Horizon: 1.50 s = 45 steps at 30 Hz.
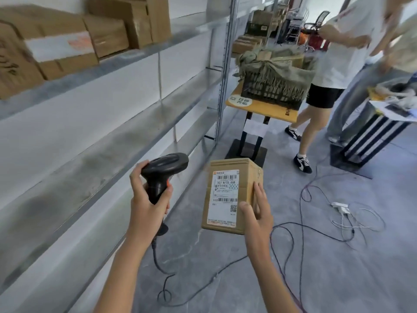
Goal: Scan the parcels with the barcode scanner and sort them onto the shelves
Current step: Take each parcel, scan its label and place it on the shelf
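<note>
Parcel point(232, 195) of brown cardboard is held up in the air over the grey floor point(338, 267), its white shipping label point(224, 197) with barcodes turned toward the camera; the right hand point(257, 213) grips its lower right corner, thumb curled onto the labelled face and the other fingers point(259, 190) lying along the right side. Just to its left, apart from it, the left hand point(146, 204) has its fingers clamped round the handle of the black barcode scanner point(164, 172), whose head points toward the parcel; a black cable point(162, 267) drops from the handle and loops across the floor. Metal shelves point(101, 136) run along the left, and brown boxes point(67, 41) sit on the upper shelf toward its left end. Beyond the parcel a dark crate point(275, 84) rests on a small wooden tabletop point(259, 109), near its far edge, with two people point(334, 64) standing just beside it
</note>
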Each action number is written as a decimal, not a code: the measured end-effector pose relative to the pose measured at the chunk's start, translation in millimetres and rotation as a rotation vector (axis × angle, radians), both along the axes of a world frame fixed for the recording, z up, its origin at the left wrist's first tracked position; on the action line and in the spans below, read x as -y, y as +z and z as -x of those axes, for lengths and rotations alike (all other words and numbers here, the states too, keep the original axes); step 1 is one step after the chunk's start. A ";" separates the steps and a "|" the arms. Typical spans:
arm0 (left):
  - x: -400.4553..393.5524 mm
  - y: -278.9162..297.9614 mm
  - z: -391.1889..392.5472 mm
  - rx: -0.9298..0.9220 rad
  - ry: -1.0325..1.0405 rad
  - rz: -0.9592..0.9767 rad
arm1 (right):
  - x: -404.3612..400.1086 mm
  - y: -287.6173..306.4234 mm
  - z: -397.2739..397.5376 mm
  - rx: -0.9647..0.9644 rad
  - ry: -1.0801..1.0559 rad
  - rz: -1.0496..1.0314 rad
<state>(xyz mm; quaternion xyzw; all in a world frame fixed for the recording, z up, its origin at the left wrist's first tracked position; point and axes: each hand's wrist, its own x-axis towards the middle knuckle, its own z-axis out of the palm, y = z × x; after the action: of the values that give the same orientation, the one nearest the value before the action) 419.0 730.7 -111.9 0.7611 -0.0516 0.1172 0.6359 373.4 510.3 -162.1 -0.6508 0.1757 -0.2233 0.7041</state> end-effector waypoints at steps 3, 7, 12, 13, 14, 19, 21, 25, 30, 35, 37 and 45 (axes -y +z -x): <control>34.0 3.3 -21.9 0.000 -0.048 -0.002 | 30.8 4.2 -9.0 0.004 -0.057 -0.033; 70.7 7.2 -56.6 0.031 -0.108 -0.001 | 61.7 10.0 -30.2 0.014 -0.115 -0.058; 118.4 11.2 -104.0 0.067 -0.185 0.018 | 90.5 11.2 -62.9 0.021 -0.176 -0.080; 128.5 12.6 -114.6 0.072 -0.205 0.027 | 96.5 11.0 -71.2 0.021 -0.188 -0.084; 138.7 14.3 -125.9 0.079 -0.225 0.034 | 102.6 10.8 -80.3 0.020 -0.199 -0.087; 189.3 21.4 -194.0 0.131 -0.309 0.020 | 135.0 8.3 -137.3 0.011 -0.226 -0.101; 208.5 20.8 -229.1 0.134 -0.343 0.025 | 148.8 11.5 -172.8 0.021 -0.219 -0.113; 239.3 24.3 -306.9 0.128 -0.373 0.039 | 172.4 19.7 -258.7 0.040 -0.240 -0.142; 266.2 33.6 -413.2 0.147 -0.382 0.050 | 195.3 30.5 -356.9 0.017 -0.278 -0.188; 298.8 32.1 -486.3 0.131 -0.378 0.074 | 228.6 32.1 -413.0 0.010 -0.327 -0.209; 314.1 30.4 -510.1 0.117 -0.388 0.087 | 244.8 31.1 -433.5 0.014 -0.347 -0.210; 382.4 25.9 -603.3 0.112 -0.397 0.082 | 304.3 34.2 -526.8 -0.044 -0.356 -0.242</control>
<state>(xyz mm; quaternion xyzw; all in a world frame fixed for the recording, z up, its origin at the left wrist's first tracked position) 1022.3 348.3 -86.1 0.7016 -0.2311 0.0336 0.6732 900.2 206.0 -127.9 -0.5250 0.3286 -0.3074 0.7224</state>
